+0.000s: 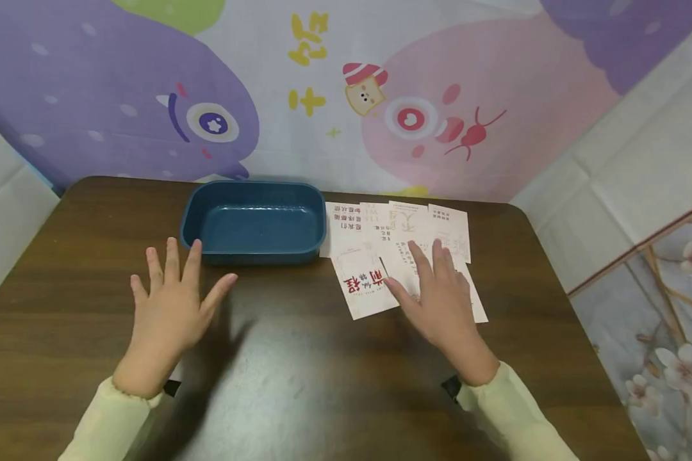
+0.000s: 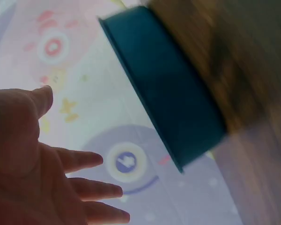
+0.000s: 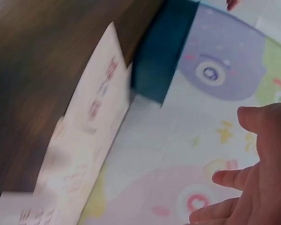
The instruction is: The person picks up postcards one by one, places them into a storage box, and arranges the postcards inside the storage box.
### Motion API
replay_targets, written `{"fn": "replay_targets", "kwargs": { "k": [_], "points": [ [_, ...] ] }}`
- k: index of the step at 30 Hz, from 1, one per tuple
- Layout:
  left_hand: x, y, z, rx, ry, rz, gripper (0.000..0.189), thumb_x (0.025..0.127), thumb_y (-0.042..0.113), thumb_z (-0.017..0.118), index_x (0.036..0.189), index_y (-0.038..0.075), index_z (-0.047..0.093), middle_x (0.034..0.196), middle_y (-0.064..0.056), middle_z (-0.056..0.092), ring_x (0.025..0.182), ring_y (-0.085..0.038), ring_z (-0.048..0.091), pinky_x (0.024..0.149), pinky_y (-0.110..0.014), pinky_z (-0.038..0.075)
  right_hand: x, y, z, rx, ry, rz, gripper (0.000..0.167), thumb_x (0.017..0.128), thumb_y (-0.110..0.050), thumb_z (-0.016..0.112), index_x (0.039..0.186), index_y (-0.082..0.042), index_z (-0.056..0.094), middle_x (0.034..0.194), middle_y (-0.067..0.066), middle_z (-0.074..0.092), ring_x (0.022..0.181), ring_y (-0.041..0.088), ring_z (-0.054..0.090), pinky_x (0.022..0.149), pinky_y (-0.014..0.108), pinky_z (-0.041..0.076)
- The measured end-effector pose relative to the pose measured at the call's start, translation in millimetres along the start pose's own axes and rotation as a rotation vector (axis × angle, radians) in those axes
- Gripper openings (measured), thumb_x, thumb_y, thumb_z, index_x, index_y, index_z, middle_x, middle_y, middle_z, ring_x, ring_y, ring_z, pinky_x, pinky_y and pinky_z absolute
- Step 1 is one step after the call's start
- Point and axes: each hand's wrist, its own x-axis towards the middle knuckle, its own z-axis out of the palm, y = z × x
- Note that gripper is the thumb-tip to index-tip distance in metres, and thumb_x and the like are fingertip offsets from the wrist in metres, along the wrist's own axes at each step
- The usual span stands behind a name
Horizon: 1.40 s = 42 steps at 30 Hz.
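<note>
A dark teal rectangular basin (image 1: 254, 258) stands near the back edge of the table, and its inside shows bare in the head view. To its right lie several white printed cards (image 1: 366, 304), overlapping in a loose spread, with red, black and gold characters. My left hand (image 1: 170, 307) is spread above the table in front of the basin's left end, holding nothing. My right hand (image 1: 441, 298) hovers over the front cards with fingers extended and hides part of them. In the right wrist view a gap shows between that hand (image 3: 267, 164) and the cards (image 3: 84, 136).
The brown wooden table (image 1: 300, 384) has rounded back corners. Behind it hangs a cloth (image 1: 311, 147) printed with purple and pink cartoon creatures. A white panel (image 1: 611, 166) and a floral panel (image 1: 663, 346) border the right side.
</note>
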Motion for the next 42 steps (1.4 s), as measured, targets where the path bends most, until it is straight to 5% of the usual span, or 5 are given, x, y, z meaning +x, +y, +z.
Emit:
{"fn": "replay_targets", "kwargs": {
  "k": [12, 18, 30, 42],
  "points": [
    [58.0, -41.4, -4.6, -0.043, 0.022, -0.062, 0.083, 0.095, 0.059, 0.025, 0.144, -0.009, 0.021, 0.142, -0.037, 0.025, 0.130, -0.057, 0.022, 0.091, -0.073, 0.024, 17.0, 66, 7, -0.027, 0.044, 0.079, 0.068, 0.091, -0.053, 0.045, 0.138, -0.003, 0.042, 0.138, 0.027, 0.042, 0.120, 0.048, 0.045, 0.088, 0.064, 0.039],
    [79.0, -52.8, 1.2, -0.065, 0.036, -0.085, 0.074, 0.098, 0.049, 0.025, 0.139, -0.013, 0.026, 0.133, -0.039, 0.035, 0.116, -0.058, 0.034, 0.088, -0.070, 0.031, 21.5, 91, 11, -0.029, -0.042, 0.181, 0.071, 0.090, -0.050, 0.049, 0.133, 0.007, 0.044, 0.130, 0.030, 0.048, 0.118, 0.045, 0.046, 0.092, 0.057, 0.041],
    [91.1, -59.8, 14.8, -0.107, 0.042, -0.098, 0.051, 0.099, 0.024, 0.031, 0.131, -0.015, 0.038, 0.121, -0.039, 0.044, 0.107, -0.055, 0.044, 0.087, -0.065, 0.036, 34.1, 119, 16, -0.064, -0.292, 0.351, 0.060, 0.089, -0.047, 0.052, 0.097, 0.012, 0.060, 0.092, 0.024, 0.056, 0.077, 0.031, 0.048, 0.064, 0.041, 0.042],
    [97.2, -57.0, 15.9, -0.102, 0.022, -0.122, 0.045, 0.098, 0.018, 0.033, 0.129, -0.014, 0.041, 0.119, -0.037, 0.050, 0.099, -0.052, 0.053, 0.081, -0.063, 0.041, 42.6, 130, 17, 0.013, -0.342, 0.386, 0.044, 0.084, -0.044, 0.062, 0.068, -0.003, 0.055, 0.062, 0.005, 0.045, 0.058, 0.019, 0.042, 0.049, 0.029, 0.032]
  ]
}}
